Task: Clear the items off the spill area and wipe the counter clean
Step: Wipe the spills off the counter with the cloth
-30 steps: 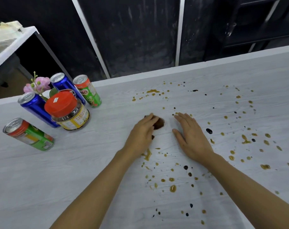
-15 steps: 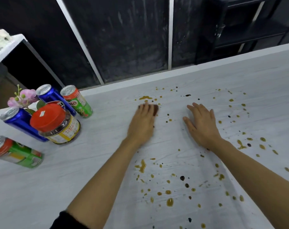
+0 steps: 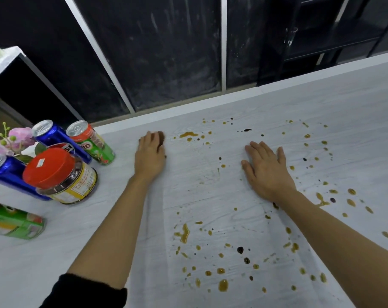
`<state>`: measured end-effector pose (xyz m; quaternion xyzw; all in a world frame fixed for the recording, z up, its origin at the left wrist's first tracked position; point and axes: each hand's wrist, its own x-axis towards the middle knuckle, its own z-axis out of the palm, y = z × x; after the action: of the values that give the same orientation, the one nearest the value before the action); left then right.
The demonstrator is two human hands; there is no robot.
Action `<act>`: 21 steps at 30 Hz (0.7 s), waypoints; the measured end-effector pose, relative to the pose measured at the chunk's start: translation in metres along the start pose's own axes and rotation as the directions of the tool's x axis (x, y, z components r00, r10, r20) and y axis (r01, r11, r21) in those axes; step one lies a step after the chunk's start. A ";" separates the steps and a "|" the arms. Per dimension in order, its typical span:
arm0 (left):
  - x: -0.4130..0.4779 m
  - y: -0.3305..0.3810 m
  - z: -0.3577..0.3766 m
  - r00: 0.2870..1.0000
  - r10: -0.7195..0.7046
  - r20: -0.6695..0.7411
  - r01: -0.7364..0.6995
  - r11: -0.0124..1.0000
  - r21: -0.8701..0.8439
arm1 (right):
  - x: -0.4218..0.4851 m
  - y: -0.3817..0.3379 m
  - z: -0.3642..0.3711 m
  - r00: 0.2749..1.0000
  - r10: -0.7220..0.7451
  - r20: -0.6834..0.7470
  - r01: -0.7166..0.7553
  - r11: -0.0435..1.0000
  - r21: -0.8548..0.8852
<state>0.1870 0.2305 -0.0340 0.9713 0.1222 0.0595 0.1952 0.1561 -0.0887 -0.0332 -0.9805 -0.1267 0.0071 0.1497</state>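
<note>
Brown and dark sauce drops [image 3: 184, 233] speckle the white wood-grain counter [image 3: 210, 181], with a larger amber smear [image 3: 188, 134] near the far edge. My left hand [image 3: 149, 155] presses a small brown wipe [image 3: 161, 136] flat on the counter, just left of that smear; only the wipe's edge shows past my fingertips. My right hand [image 3: 267, 170] lies palm down on the counter among the drops, fingers spread, holding nothing. A patch between my hands shows only faint streaks.
At the left stand a red-lidded jar [image 3: 62, 176], two blue cans [image 3: 55, 135] [image 3: 8, 174], a green Milo can [image 3: 93, 142] and a pink flower [image 3: 13, 141]. Another green can [image 3: 15, 221] lies on its side. The counter's far edge [image 3: 188, 107] meets dark panels.
My left hand has slid the brown wipe away from me and leftward, toward the far edge. My right hand has stayed flat on the counter, a little farther from the left one.
</note>
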 end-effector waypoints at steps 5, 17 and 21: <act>-0.011 0.076 0.027 0.951 0.301 0.068 -0.297 0.953 -0.065 | 0.001 0.002 0.001 1.000 -0.004 -0.004 0.004 1.000 0.004; -0.058 0.024 -0.029 0.993 0.084 0.080 -0.032 0.866 -0.500 | 0.000 0.002 0.001 1.000 -0.010 -0.029 0.011 0.999 0.039; -0.039 0.018 -0.007 0.983 0.045 0.176 -0.066 0.991 0.115 | 0.001 0.002 0.002 1.000 -0.011 -0.029 0.012 0.999 0.040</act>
<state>0.1526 0.2069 -0.0232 0.9859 0.0809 -0.0270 0.1443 0.1573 -0.0902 -0.0357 -0.9766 -0.1302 -0.0051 0.1713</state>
